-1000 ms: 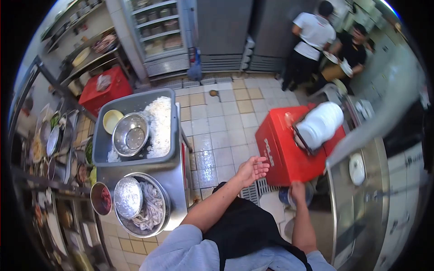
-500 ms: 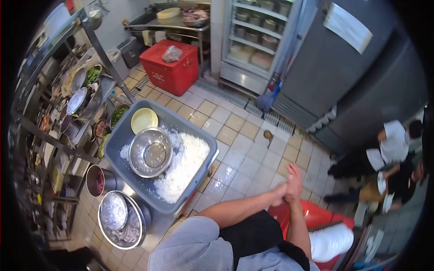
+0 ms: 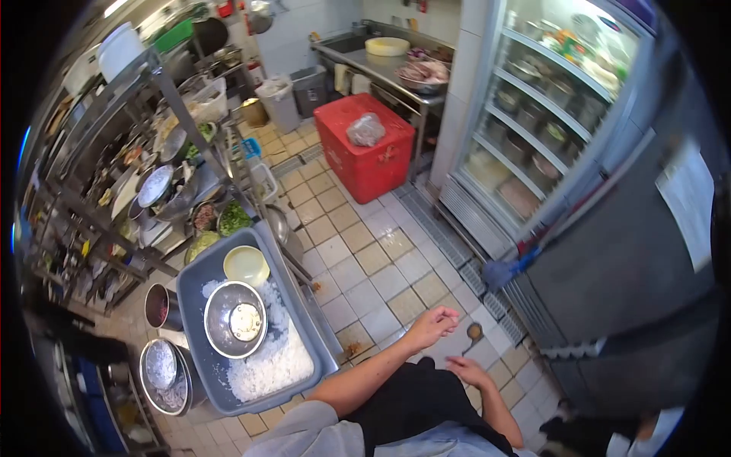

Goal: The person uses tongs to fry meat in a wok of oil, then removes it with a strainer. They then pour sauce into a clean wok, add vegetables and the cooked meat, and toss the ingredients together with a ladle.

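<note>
My left hand [image 3: 432,329] is held out over the tiled floor, fingers loosely bent and holding nothing that shows. Lower and to its right, my right hand [image 3: 470,371] has its fingers stretched out, empty and apart from the left one. Left of both hands stands a grey tub [image 3: 199,377] with white flour-like powder [image 3: 274,365] spread inside. In the tub are a steel bowl [image 3: 217,329] with some powder in the bottom and a pale yellow bowl [image 3: 246,265].
A red cooler [image 3: 362,164] with a plastic bag on its lid stands ahead, near a sink counter. A glass-door fridge [image 3: 487,206] is on the right. Metal shelves with food containers line the left. Part of another person [image 3: 656,434] shows at lower right.
My hands were together at the right and have come apart, now farther left in view. The view has turned, so the cooler and fridge appear farther right.
</note>
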The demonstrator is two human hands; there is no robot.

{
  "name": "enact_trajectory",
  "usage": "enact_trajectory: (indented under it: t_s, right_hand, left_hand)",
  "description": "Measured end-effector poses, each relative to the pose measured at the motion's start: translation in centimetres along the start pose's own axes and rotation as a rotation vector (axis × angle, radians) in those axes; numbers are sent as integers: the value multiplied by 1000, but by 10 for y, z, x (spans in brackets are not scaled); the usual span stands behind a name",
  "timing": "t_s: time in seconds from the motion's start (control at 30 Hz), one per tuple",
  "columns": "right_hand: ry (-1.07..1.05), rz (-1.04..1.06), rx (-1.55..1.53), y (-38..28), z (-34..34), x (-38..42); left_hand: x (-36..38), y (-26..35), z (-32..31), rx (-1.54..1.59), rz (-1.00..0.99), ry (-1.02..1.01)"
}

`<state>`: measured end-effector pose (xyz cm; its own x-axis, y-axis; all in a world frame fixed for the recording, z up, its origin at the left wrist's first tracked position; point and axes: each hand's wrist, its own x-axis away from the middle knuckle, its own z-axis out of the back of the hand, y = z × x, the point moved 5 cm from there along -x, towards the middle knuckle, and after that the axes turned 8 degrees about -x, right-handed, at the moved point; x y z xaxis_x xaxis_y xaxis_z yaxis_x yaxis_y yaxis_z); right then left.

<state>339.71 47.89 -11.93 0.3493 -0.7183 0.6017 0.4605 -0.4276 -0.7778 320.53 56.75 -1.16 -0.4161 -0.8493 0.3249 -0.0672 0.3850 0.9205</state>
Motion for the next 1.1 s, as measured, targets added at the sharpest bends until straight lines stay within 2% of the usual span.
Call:
enact_trajectory:
  t_s: [0.07, 0.1, 0.17, 0.2, 0.27, 0.33, 0.4, 0.47, 0.53, 0.57, 0.7, 0.8, 0.87, 0.93, 0.97, 1.0, 1.07, 1.1]
  right_hand:
    - [-419, -196, -127, -34, -12, -49]
    - [-462, -198, -90, -52, -5, -70]
    - [-678, -224, -113, -92, -2, -108]
    - [-715, -229, -84, -96, 0, -136]
    - [-825, -453, -199, -99, 6, -187]
    - [-876, -443, -144, -126, 16, -245]
    - [-912, -442, -114, -175, 21, -292]
    - [-852, -443, -107, -228, 25, -331]
    - [-728, -303, 181, -255, 42, -401]
    - [-636, -327, 249, -302, 48, -412]
    - [-306, 67, 189, -385, 72, -526]
    - [-173, 57, -95, -466, 78, -584]
    - [-157, 81, -91, -507, 76, -634]
    - [-147, 108, -83, -547, 70, -691]
    - [-136, 181, 14, -572, 63, -720]
    - [-127, 266, 110, -602, 54, -753]
    - [-115, 503, 321, -672, 21, -807]
    - [-129, 621, 415, -714, 1, -833]
  left_hand:
    - [-20, 28, 35, 74, -19, 102]
    - [-29, 37, 55, 88, -44, 167]
    - [-42, 51, 99, 117, -69, 280]
    - [-48, 59, 124, 114, -107, 362]
    - [-64, 66, 177, 127, -153, 478]
    - [-81, 67, 235, 186, -138, 634]
    - [-102, 80, 292, 244, -133, 687]
    - [-117, 100, 341, 334, -153, 757]
    - [-133, 134, 388, 317, -139, 759]
    - [-139, 154, 409, 249, -165, 753]
    - [-156, 224, 478, 97, -236, 733]
    - [-183, 245, 535, 118, -246, 712]
    - [-208, 254, 577, 109, -243, 708]
    - [-238, 275, 619, 27, -234, 635]
    - [-251, 291, 639, 45, -183, 570]
    - [-266, 310, 665, 45, -190, 589]
    - [-293, 337, 699, 277, -84, 284]
    - [-305, 356, 717, 276, -64, 160]
